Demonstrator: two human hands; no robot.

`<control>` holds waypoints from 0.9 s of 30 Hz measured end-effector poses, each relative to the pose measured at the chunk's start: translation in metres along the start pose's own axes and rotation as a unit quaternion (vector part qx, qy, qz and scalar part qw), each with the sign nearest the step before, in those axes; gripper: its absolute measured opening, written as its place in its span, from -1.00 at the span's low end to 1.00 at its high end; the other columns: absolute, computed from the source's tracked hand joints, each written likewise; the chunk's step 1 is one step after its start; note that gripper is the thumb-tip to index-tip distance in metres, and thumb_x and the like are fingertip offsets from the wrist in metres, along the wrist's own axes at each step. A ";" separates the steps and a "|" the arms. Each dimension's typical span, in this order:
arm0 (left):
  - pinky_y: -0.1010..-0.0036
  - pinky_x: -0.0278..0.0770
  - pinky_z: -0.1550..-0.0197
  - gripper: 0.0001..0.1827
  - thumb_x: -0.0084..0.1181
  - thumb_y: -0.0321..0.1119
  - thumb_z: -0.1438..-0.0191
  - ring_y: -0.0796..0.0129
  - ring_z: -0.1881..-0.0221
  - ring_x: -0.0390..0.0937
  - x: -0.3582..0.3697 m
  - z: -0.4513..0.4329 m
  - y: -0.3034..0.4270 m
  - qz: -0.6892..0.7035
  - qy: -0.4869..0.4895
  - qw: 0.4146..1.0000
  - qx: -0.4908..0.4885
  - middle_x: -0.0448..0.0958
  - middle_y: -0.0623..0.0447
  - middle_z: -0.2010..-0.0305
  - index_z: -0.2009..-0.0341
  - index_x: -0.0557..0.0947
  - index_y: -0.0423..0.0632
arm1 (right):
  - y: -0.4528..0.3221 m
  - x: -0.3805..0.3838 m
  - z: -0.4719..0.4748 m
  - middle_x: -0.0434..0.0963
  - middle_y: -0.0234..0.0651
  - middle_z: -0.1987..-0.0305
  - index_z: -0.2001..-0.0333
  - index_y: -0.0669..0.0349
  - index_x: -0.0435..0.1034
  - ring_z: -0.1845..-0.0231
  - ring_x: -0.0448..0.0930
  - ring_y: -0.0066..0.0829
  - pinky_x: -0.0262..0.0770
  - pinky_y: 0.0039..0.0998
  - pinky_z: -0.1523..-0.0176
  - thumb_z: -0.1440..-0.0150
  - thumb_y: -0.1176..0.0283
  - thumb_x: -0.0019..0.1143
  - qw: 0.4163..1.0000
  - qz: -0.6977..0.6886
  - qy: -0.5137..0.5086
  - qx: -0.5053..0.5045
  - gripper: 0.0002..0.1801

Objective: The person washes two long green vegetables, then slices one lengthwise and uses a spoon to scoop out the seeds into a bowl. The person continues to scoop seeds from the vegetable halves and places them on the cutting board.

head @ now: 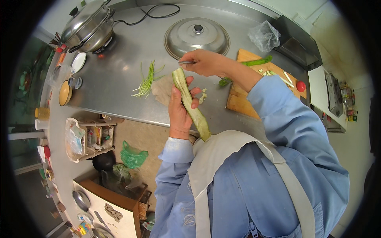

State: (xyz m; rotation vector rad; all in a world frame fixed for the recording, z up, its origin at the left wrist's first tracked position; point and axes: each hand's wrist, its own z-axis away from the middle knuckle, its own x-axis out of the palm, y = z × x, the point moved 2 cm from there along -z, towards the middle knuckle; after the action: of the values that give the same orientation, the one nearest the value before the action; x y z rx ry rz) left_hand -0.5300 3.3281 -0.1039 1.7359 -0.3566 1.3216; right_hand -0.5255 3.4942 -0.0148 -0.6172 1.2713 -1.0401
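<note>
My left hand (182,110) is closed around a long, pale green vegetable (192,107), which looks like a halved cucumber or gourd with its cut face up. Its lower end reaches down to my apron (217,154). Above the upper end, my right hand (202,63) grips a slim metal utensil (187,62); my fingers hide most of it, so I cannot tell its kind. Pale pulp bits (203,95) lie on the steel counter beside my left fingers. Behind that hand is a beige sheet or bag (162,89), with thin green stalks (146,83) to its left.
A wooden cutting board (241,101) at right carries another green vegetable (257,61), cut pieces and a tomato (301,86). Behind my hands sits a domed metal lid (190,38). A large steamer pot (86,29) stands far left, a plastic bag (265,35) back right.
</note>
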 end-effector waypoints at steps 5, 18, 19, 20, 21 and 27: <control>0.50 0.44 0.22 -0.38 -0.24 0.14 -0.31 0.33 -0.01 0.47 -0.016 -0.003 -0.006 -0.047 0.081 0.995 0.037 0.42 0.03 -0.16 -0.31 0.23 0.05 | 0.021 -0.010 -0.002 0.51 -0.07 0.31 0.18 0.31 0.36 0.34 0.46 -0.17 0.35 -0.21 0.25 -0.16 0.40 0.01 0.964 0.223 0.038 -0.138 -0.79; 0.48 0.50 0.24 -0.54 -0.26 -0.03 -0.36 0.20 -0.08 0.49 -0.040 0.002 -0.009 -0.057 0.177 0.982 0.008 0.40 0.05 -0.15 -0.27 0.21 0.08 | 0.100 0.071 0.073 0.33 -0.41 0.53 0.29 0.17 0.25 0.70 0.19 -0.62 0.08 -0.52 0.68 -0.27 0.35 -0.08 0.874 -0.423 -0.077 0.226 -0.86; 0.48 0.50 0.24 -0.54 -0.26 -0.04 -0.36 0.21 -0.09 0.48 -0.041 0.006 -0.010 -0.055 0.185 0.981 0.016 0.40 0.06 -0.16 -0.27 0.21 0.09 | 0.106 0.077 0.085 0.33 -0.42 0.53 0.29 0.18 0.25 0.69 0.20 -0.62 0.09 -0.52 0.67 -0.27 0.37 -0.10 0.867 -0.443 -0.063 0.218 -0.87; 0.47 0.49 0.24 -0.55 -0.27 -0.04 -0.36 0.22 -0.09 0.48 -0.040 0.008 -0.012 -0.052 0.191 0.980 0.022 0.40 0.06 -0.16 -0.27 0.21 0.11 | 0.111 0.081 0.093 0.33 -0.42 0.53 0.29 0.18 0.25 0.69 0.20 -0.62 0.09 -0.52 0.66 -0.28 0.38 -0.12 0.860 -0.464 -0.047 0.210 -0.88; 0.47 0.49 0.24 -0.55 -0.27 -0.04 -0.37 0.23 -0.10 0.47 -0.039 0.010 -0.013 -0.047 0.204 0.978 0.022 0.40 0.07 -0.17 -0.27 0.22 0.12 | 0.113 0.082 0.097 0.34 -0.42 0.53 0.30 0.18 0.24 0.68 0.21 -0.62 0.13 -0.51 0.64 -0.28 0.40 -0.14 0.865 -0.461 -0.039 0.194 -0.88; 0.41 0.48 0.20 -0.55 -0.31 -0.07 -0.38 0.29 -0.16 0.41 -0.019 0.021 -0.018 -0.113 0.222 0.968 0.035 0.36 0.10 -0.23 -0.31 0.18 0.17 | 0.096 0.056 0.093 0.47 -0.31 0.51 0.19 0.27 0.36 0.59 0.42 -0.50 0.40 -0.39 0.45 -0.28 0.46 -0.20 0.982 -0.187 0.038 -0.007 -0.83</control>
State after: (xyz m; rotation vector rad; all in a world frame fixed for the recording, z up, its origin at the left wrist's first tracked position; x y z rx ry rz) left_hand -0.5125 3.3162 -0.1295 1.4313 0.1411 1.5155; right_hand -0.4117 3.4720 -0.1013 -0.8554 1.2558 -1.3743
